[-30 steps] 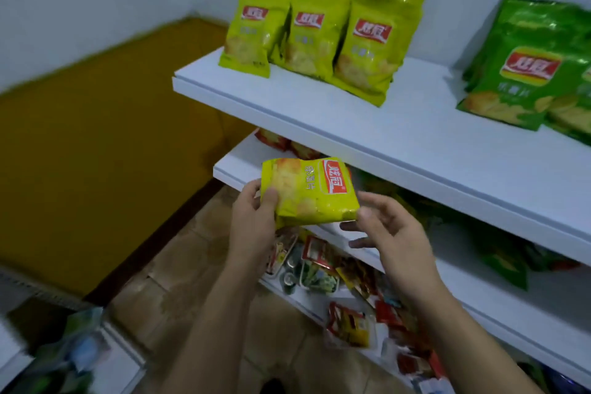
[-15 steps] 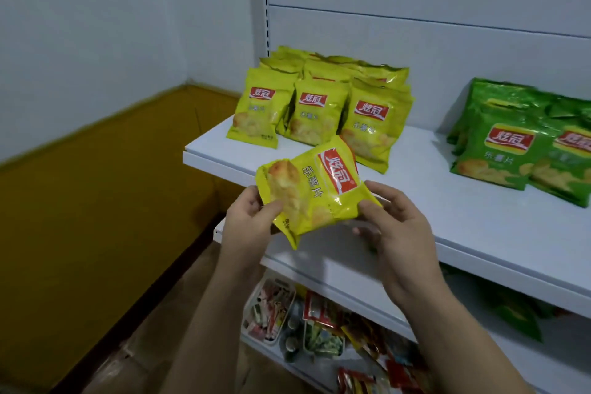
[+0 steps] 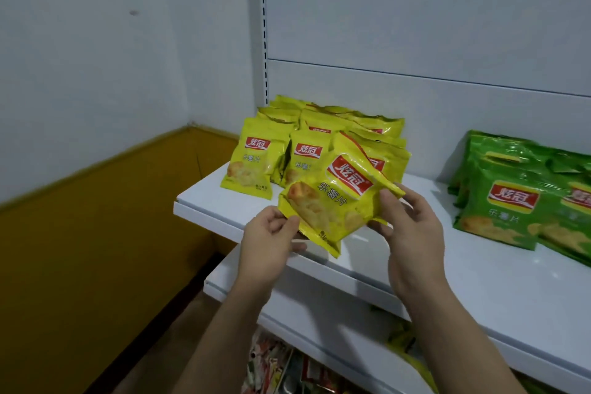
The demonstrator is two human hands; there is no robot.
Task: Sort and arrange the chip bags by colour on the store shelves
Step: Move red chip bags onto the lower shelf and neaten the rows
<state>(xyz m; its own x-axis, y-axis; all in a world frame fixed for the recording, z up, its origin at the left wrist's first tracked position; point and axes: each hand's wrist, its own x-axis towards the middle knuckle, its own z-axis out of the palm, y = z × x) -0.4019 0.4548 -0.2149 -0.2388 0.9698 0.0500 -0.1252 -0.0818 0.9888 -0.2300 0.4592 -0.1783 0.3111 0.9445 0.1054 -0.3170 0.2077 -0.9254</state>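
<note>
Above the shelf (image 3: 479, 285) edge, left hand (image 3: 268, 241) and right hand (image 3: 412, 230) fingers pinch a tilted, crinkled yellow chip bag (image 3: 335, 205) with red logo

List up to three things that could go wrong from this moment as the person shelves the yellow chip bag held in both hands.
1. The held yellow bag is pinched only at its edges by the left hand and right hand, so it could slip.
2. Pushed in, it might topple the leaning yellow group.
3. Set too far right, it would mix with the green bags.
</note>
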